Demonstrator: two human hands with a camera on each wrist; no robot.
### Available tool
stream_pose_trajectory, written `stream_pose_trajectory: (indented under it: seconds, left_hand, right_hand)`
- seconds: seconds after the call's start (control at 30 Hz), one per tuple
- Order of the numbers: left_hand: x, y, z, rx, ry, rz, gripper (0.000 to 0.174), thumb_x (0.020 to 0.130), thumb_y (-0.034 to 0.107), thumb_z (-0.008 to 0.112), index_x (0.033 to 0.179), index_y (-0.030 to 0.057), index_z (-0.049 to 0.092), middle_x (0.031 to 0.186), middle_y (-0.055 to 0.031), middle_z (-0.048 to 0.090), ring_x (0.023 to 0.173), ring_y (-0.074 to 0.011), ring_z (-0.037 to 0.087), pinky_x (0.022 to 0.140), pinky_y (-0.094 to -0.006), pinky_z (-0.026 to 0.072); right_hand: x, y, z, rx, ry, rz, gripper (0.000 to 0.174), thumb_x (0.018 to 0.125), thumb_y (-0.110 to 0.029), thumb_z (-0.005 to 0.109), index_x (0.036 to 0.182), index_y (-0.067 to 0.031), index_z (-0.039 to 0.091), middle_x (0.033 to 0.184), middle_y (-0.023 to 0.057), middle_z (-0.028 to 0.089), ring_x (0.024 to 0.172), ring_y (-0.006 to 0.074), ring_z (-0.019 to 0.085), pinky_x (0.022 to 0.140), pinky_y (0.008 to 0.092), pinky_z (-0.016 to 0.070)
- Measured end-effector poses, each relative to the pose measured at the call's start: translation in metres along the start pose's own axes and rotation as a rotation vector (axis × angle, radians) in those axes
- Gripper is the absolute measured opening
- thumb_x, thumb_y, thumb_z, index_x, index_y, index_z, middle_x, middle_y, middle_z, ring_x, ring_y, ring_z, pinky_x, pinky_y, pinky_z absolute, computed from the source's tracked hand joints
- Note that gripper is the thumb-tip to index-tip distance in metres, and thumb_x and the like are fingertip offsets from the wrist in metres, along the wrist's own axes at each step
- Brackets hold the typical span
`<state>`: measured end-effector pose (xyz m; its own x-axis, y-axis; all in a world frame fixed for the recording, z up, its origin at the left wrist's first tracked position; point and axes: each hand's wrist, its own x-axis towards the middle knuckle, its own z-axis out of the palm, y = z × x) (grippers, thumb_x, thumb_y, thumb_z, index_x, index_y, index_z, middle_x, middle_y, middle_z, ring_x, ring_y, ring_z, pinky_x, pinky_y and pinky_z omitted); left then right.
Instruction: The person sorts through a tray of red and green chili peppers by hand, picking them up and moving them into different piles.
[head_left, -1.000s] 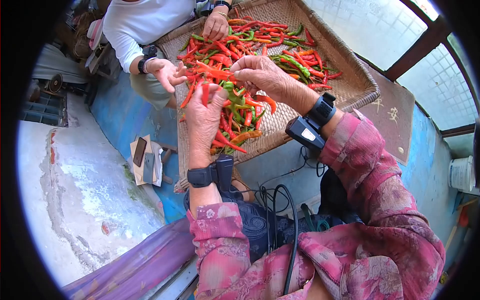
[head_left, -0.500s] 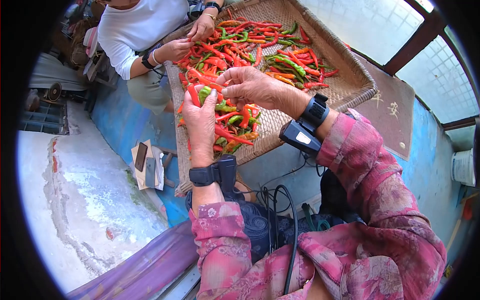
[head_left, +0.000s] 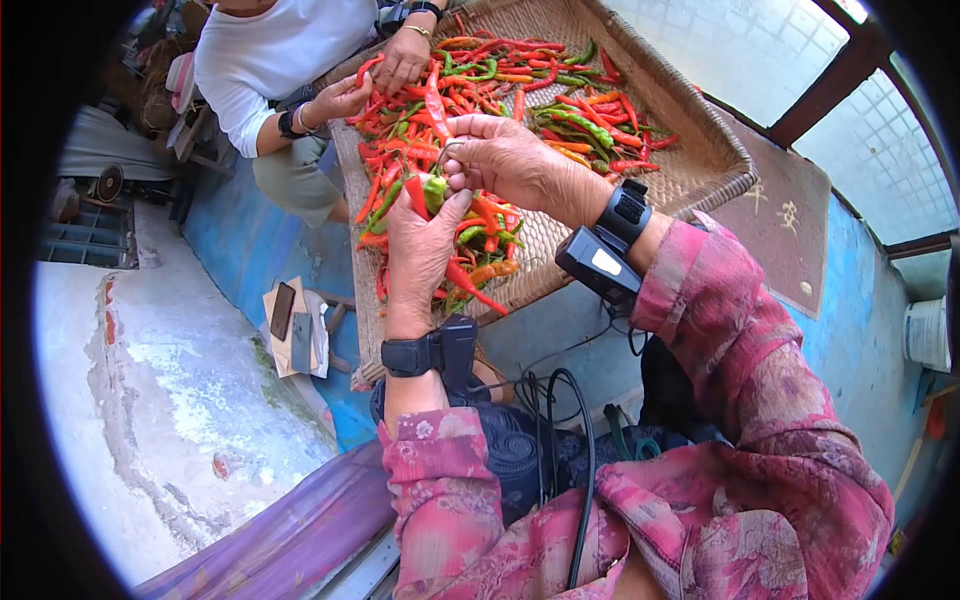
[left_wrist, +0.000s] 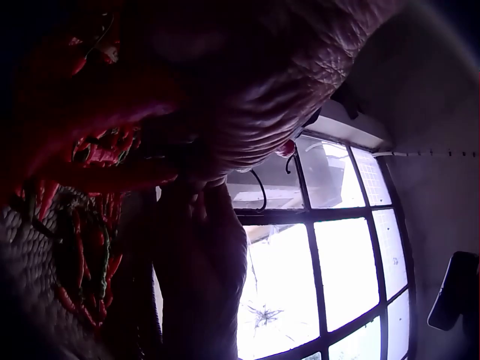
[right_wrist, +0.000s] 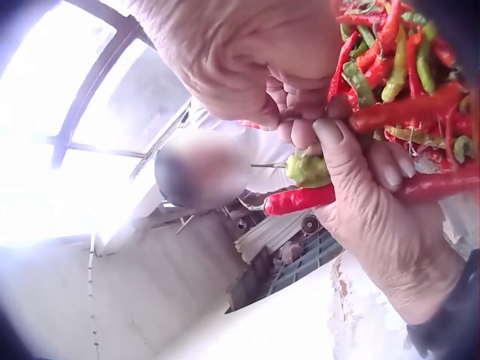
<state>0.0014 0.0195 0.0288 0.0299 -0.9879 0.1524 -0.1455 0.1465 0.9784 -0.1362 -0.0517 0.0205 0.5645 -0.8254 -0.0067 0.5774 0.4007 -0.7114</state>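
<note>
My left hand (head_left: 420, 250) grips a green chili pepper (right_wrist: 307, 171) together with a red chili pepper (right_wrist: 300, 200); their stems point away from the palm. The thumb lies along the green one. Longer red chili parts stick out of the left fist's other side. My right hand (head_left: 510, 165) is close against the left fingertips, its fingers curled. Another red chili pepper (head_left: 435, 105) extends forward from the right fingertips, which hide its near end. Beneath both hands, many red and green chilies (head_left: 480, 80) are heaped in a woven tray (head_left: 700, 150).
Across the tray another person (head_left: 280, 60) in a white top handles chilies with both hands. A separate chili cluster (head_left: 600, 125) lies at the tray's right. Black cables (head_left: 550, 400) hang over my lap. A phone (head_left: 282, 310) rests on a low stool at left.
The green chili has come into my left hand beside the red one. My right hand stays close to it, and a red chili now points forward there. The other person's hands have drawn together.
</note>
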Motion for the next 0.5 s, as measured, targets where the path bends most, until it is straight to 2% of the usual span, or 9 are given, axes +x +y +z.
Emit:
stream_pose_trajectory:
  seconds: [0.13, 0.17, 0.23, 0.27, 0.3, 0.37, 0.43, 0.47, 0.5]
  left_hand:
    - [0.003, -0.006, -0.002, -0.038, 0.014, 0.035, 0.015, 0.083, 0.005, 0.064, 0.096, 0.0028, 0.058, 0.085, -0.001, 0.062, 0.077, -0.0086, 0.058, 0.071, -0.0233, 0.0478]
    - [0.005, -0.01, -0.004, 0.023, 0.068, 0.029, 0.015, 0.083, 0.005, 0.062, 0.097, 0.0033, 0.057, 0.084, -0.0026, 0.062, 0.073, -0.0079, 0.058, 0.066, -0.0219, 0.0474]
    - [0.006, -0.002, -0.005, 0.076, 0.118, 0.025, 0.015, 0.084, 0.005, 0.061, 0.098, 0.0038, 0.057, 0.084, -0.0042, 0.063, 0.068, -0.0072, 0.057, 0.061, -0.0205, 0.047]
    - [0.004, 0.004, -0.008, -0.006, 0.157, -0.049, 0.015, 0.085, 0.007, 0.061, 0.099, 0.0039, 0.057, 0.085, -0.0065, 0.064, 0.06, -0.005, 0.053, 0.054, -0.0185, 0.0437]
    - [0.004, 0.009, -0.011, -0.086, 0.199, -0.124, 0.016, 0.085, 0.009, 0.061, 0.1, 0.004, 0.057, 0.087, -0.0088, 0.065, 0.053, -0.0028, 0.048, 0.047, -0.0165, 0.0405]
    - [0.006, 0.003, -0.02, -0.165, 0.234, -0.115, 0.017, 0.085, 0.01, 0.061, 0.101, 0.0052, 0.056, 0.084, -0.0106, 0.065, 0.046, -0.0015, 0.041, 0.04, -0.0154, 0.0342]
    - [0.007, 0.004, -0.027, -0.321, 0.209, -0.119, 0.016, 0.085, 0.01, 0.061, 0.1, 0.0068, 0.055, 0.086, -0.011, 0.065, 0.046, -0.0025, 0.042, 0.041, -0.0154, 0.0358]
    - [0.007, 0.006, -0.028, -0.374, 0.202, -0.107, 0.014, 0.085, 0.01, 0.061, 0.097, 0.0081, 0.055, 0.088, -0.0114, 0.065, 0.046, -0.0029, 0.043, 0.041, -0.0154, 0.0363]
    - [0.006, 0.009, -0.027, -0.379, 0.203, -0.107, 0.014, 0.085, 0.01, 0.061, 0.097, 0.0081, 0.055, 0.088, -0.0114, 0.065, 0.046, -0.0029, 0.043, 0.041, -0.0154, 0.0363]
  right_hand:
    - [-0.005, -0.006, 0.01, -0.092, 0.112, -0.05, 0.02, 0.09, -0.012, 0.055, 0.107, -0.0031, 0.049, 0.085, 0.0043, 0.059, 0.073, 0.0128, 0.061, 0.068, 0.0255, 0.0541]
    - [-0.005, -0.012, 0.01, -0.099, 0.108, -0.056, 0.02, 0.09, -0.012, 0.055, 0.107, -0.0031, 0.049, 0.085, 0.0043, 0.059, 0.073, 0.0128, 0.061, 0.068, 0.0255, 0.0541]
    - [-0.007, -0.027, 0.002, -0.453, 0.163, -0.249, 0.023, 0.089, -0.016, 0.056, 0.107, -0.0023, 0.052, 0.084, 0.0042, 0.06, 0.072, 0.0116, 0.061, 0.065, 0.0252, 0.0538]
    - [-0.007, -0.039, -0.005, -0.819, 0.232, -0.314, 0.024, 0.087, -0.015, 0.058, 0.105, 0.0001, 0.055, 0.08, 0.0039, 0.061, 0.07, 0.0102, 0.061, 0.061, 0.0251, 0.0525]
    - [0.0, -0.043, -0.024, -1.257, 0.323, -0.57, 0.022, 0.084, -0.011, 0.059, 0.103, -0.002, 0.056, 0.076, 0.0078, 0.063, 0.069, 0.0155, 0.063, 0.06, 0.0289, 0.051]
    - [-0.009, -0.061, -0.038, -1.669, 0.544, -0.695, 0.023, 0.081, -0.011, 0.059, 0.104, -0.0065, 0.057, 0.077, 0.0134, 0.064, 0.071, 0.0254, 0.065, 0.06, 0.0377, 0.0498]
    - [-0.023, -0.081, -0.045, -2.076, 0.641, -0.432, 0.021, 0.08, -0.012, 0.058, 0.101, -0.0096, 0.059, 0.079, 0.0163, 0.063, 0.075, 0.0327, 0.063, 0.065, 0.0452, 0.0483]
    - [-0.027, -0.085, -0.049, -2.169, 0.65, -0.297, 0.022, 0.079, -0.014, 0.059, 0.1, -0.0076, 0.06, 0.08, 0.016, 0.063, 0.077, 0.0332, 0.063, 0.067, 0.0469, 0.0479]
    - [-0.029, -0.084, -0.053, -2.174, 0.649, -0.296, 0.022, 0.079, -0.014, 0.059, 0.1, -0.0076, 0.06, 0.08, 0.016, 0.063, 0.077, 0.0332, 0.063, 0.067, 0.0469, 0.0479]
